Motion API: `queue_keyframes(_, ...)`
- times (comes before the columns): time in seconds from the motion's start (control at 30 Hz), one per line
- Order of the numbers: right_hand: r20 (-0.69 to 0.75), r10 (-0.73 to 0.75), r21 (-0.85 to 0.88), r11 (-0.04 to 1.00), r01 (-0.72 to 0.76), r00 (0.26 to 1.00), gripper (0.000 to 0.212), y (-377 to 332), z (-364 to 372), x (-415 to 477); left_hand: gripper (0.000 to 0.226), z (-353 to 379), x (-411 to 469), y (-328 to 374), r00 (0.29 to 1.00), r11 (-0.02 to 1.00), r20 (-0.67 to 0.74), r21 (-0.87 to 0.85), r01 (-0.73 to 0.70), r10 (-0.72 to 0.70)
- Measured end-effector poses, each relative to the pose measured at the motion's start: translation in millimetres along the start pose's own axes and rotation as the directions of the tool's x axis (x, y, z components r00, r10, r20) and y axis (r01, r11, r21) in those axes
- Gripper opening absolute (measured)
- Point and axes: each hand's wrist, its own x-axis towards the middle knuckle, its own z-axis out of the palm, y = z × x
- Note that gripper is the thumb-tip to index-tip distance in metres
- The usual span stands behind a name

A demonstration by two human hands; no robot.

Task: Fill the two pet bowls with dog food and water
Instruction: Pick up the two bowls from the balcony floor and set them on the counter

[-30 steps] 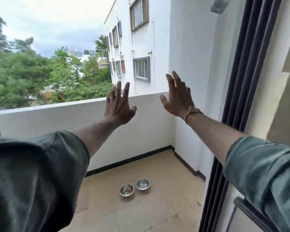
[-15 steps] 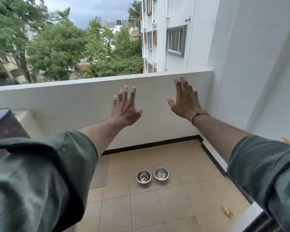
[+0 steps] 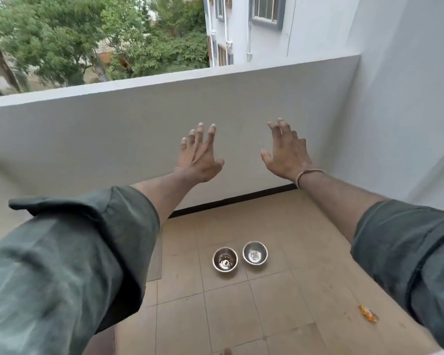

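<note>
On tiles (image 3: 228, 316) — left bowl (image 3: 225, 259), right bowl (image 3: 255, 253), orange scrap (image 3: 367, 313) | left hand (image 3: 199, 162), right hand (image 3: 286, 160) spread, empty | parapet (image 3: 139, 129) beyond

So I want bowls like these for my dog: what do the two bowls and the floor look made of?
The left bowl and the right bowl look like polished stainless steel: silvery, with bright reflections. The floor looks like matte beige tile, judging by its grout lines.

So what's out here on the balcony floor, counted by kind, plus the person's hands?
Metal bowls: 2, the left bowl and the right bowl
Hands: 2, the left hand and the right hand
Orange scrap: 1
Total: 5
</note>
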Motion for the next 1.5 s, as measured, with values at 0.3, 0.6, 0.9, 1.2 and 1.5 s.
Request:
queue_keyframes(0.3, 0.181, 0.040, 0.018, 0.999, -0.044, 0.983, 0.071, 40, 130, 103, 0.089, 118, 114, -45, 0.982, 0.997, 0.174, -0.015, 0.075, -0.071)
queue_keyframes(0.6, 0.382, 0.049, 0.065, 0.995, -0.080, 0.923, 0.071, 128, 280, 174, 0.088, 266, 201, -65, 0.925, 0.981, 0.337, -0.020, 0.195, -0.177)
queue_keyframes(0.9, 0.612, 0.086, 0.029, 0.991, -0.131, 0.787, 0.075, 206, 458, 169, 0.089, 447, 205, -120, 0.768, 0.932, 0.555, 0.034, 0.362, -0.319)
queue_keyframes(1.2, 0.741, 0.090, -0.010, 0.992, -0.123, 0.666, 0.071, 270, 645, 122, 0.080, 655, 177, -181, 0.631, 0.921, 0.713, 0.055, 0.385, -0.306)
queue_keyframes(1.5, 0.821, 0.095, -0.002, 0.987, -0.162, 0.564, 0.072, 316, 820, 63, 0.076, 839, 126, -223, 0.469, 0.852, 0.816, 0.054, 0.521, -0.338)
